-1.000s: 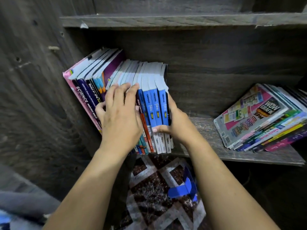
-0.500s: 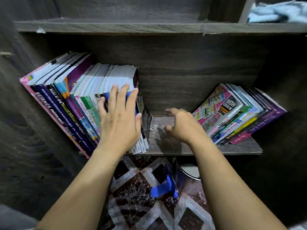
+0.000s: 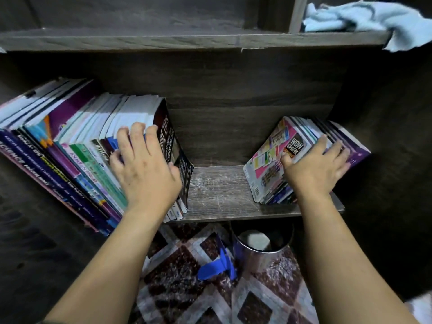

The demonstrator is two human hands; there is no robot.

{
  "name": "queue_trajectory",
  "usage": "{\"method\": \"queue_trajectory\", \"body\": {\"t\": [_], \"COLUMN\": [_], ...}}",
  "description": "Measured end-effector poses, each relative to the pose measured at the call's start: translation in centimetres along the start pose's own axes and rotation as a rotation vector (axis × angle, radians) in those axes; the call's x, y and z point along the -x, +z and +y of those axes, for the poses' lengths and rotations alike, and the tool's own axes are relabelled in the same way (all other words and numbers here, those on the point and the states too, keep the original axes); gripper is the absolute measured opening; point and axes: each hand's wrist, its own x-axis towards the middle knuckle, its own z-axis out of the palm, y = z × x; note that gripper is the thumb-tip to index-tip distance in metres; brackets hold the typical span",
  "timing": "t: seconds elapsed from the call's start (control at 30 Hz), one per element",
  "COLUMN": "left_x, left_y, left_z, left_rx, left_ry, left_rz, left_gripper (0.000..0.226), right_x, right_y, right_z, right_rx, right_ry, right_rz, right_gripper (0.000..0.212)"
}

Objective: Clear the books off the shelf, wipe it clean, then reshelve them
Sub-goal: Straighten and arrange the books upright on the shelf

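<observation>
A row of books leans left against the side wall on the wooden shelf. My left hand rests flat on their spines near the right end, fingertips at the top edges, thumb beside a black-covered book. A second stack of books leans right at the shelf's right end, a "WOW GRAFIK" cover facing out. My right hand lies across that stack, thumb on the front cover and fingers spread over the edges behind it. The shelf board between the two groups is bare and scuffed.
A light blue cloth lies bunched on the upper shelf at the right, one corner hanging over the edge. Below the shelf stands a metal bin on a patterned floor mat, with a blue object beside it.
My right hand left the left row and crossed the bare shelf to land on the right stack. The left hand stayed on the left row's spines. The view shifted right.
</observation>
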Motion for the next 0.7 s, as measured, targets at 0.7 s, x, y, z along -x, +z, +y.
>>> {"method": "queue_trajectory", "body": {"t": [0.7], "left_x": [0.3], "left_y": [0.0], "left_z": [-1.0], "left_rx": [-0.013], "left_ry": [0.042], "left_rz": [-0.002], "left_gripper": [0.077], "right_x": [0.8], "right_y": [1.1], "right_z": [-1.4], "right_rx": [-0.678], "right_ry": [-0.135], "right_rz": [0.276], "right_gripper": [0.087]}}
